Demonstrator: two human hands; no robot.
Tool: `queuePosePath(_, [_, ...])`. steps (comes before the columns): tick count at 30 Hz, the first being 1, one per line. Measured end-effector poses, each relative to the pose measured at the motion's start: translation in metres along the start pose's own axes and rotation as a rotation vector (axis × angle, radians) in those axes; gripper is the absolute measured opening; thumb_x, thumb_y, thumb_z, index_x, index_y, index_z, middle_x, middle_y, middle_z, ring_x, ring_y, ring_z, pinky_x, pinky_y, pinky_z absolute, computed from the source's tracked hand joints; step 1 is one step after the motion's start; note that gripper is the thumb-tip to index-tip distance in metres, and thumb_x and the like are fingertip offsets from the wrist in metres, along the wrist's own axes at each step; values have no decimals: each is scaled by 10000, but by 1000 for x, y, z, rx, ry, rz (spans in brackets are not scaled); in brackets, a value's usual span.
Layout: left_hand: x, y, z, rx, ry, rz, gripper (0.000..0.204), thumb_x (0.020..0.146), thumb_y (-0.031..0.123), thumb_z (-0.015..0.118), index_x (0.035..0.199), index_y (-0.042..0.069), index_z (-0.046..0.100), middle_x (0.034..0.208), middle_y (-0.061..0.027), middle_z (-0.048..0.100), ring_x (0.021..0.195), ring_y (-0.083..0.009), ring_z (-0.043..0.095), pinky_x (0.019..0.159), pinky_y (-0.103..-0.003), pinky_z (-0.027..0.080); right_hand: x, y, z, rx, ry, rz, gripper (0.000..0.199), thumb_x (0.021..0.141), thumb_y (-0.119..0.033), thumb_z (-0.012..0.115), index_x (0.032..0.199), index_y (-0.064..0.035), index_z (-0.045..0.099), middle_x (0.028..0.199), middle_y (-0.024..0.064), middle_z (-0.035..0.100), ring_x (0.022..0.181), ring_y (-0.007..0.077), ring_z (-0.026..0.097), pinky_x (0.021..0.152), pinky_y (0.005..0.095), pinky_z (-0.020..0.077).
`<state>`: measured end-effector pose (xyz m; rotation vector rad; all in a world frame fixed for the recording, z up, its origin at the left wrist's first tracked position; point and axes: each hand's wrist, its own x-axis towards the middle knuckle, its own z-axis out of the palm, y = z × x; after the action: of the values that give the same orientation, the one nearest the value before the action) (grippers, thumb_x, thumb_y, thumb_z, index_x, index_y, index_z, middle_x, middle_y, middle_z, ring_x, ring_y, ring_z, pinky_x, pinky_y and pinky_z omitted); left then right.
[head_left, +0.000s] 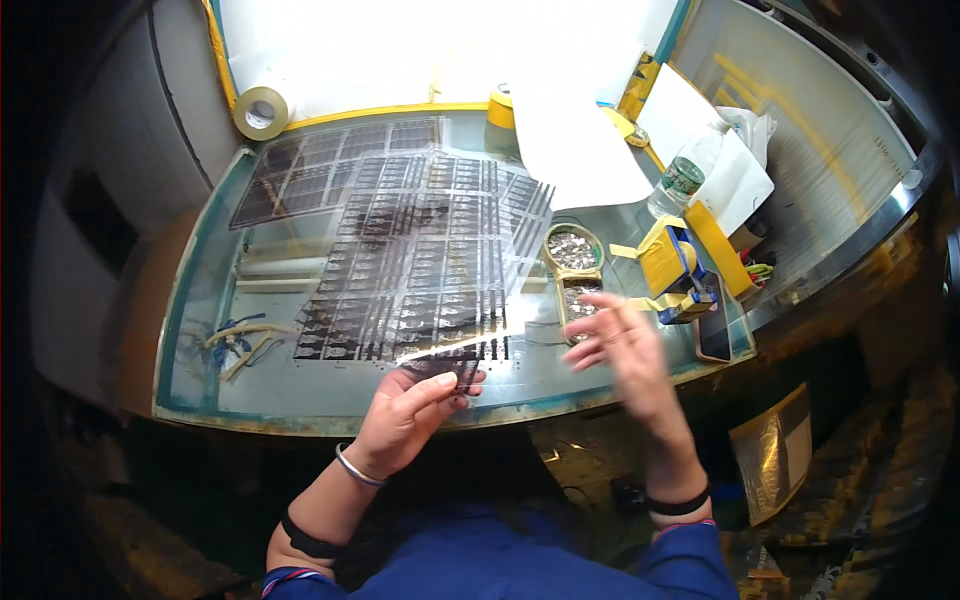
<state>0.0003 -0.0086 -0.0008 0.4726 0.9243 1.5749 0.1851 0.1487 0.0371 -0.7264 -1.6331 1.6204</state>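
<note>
My left hand (405,415) is closed on the near edge of a clear film sheet (440,372) with dark printing, thumb on top; a bright glare line runs along the film. Whether this piece is separate from the printed sheets behind it, I cannot tell. My right hand (630,355) is raised with its fingers stretched out and partly blurred, and nothing shows in it. Just beyond its fingertips are a rounded container (574,273) of small silvery pieces and a second container (562,315) with similar pieces, partly hidden by the hand.
Printed film sheets (400,240) overlap across the glass-topped table (300,395). At right stand a blue tape dispenser (680,260) with yellow tape, a plastic bottle (688,170) and a phone (714,335). A tape roll (261,113) is at back left; tangled cords (240,340) lie front left.
</note>
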Motion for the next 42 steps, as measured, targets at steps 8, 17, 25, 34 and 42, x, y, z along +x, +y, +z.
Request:
queuePosePath(8, [-1, 1, 9, 0, 12, 33, 244, 864, 104, 536, 1068, -28, 555, 998, -145, 625, 881, -169, 591, 776, -282, 455, 30, -59, -139, -820, 372, -22, 151, 789, -103, 658, 858, 31, 665, 708, 69, 638, 651, 100, 593, 612, 235, 472])
queuePosePath(17, [1, 1, 9, 5, 25, 17, 245, 858, 82, 540, 1076, -30, 551, 975, -144, 627, 865, -166, 597, 761, -274, 464, 37, -52, -145, -1211, 290, 128, 240, 773, -294, 631, 830, -67, 684, 686, 89, 653, 717, 233, 623, 765, 352, 443])
queuePosePath(25, [0, 1, 8, -11, 24, 27, 236, 859, 80, 540, 1065, -35, 554, 971, -141, 628, 864, -167, 598, 767, -280, 467, 15, -37, -134, -986, 455, -169, 137, 762, -113, 648, 847, -6, 659, 686, 76, 660, 655, 147, 637, 666, 281, 479])
queuePosePath(34, [-1, 2, 10, 0, 33, 13, 255, 861, 97, 543, 1074, -44, 542, 986, -142, 621, 877, -167, 592, 783, -285, 464, -4, -18, -125, -1390, 487, -112, 209, 706, -30, 636, 878, -54, 520, 774, 92, 623, 828, 286, 539, 868, 388, 295])
queuePosePath(42, [5, 1, 1, 49, -15, -51, 162, 874, 124, 553, 964, -10, 550, 865, -92, 607, 777, -131, 572, 708, -247, 460, -15, -14, -9, -590, -138, -386, 91, 677, -115, 739, 704, -94, 656, 1072, 117, 608, 1127, 288, 491, 998, 391, 269])
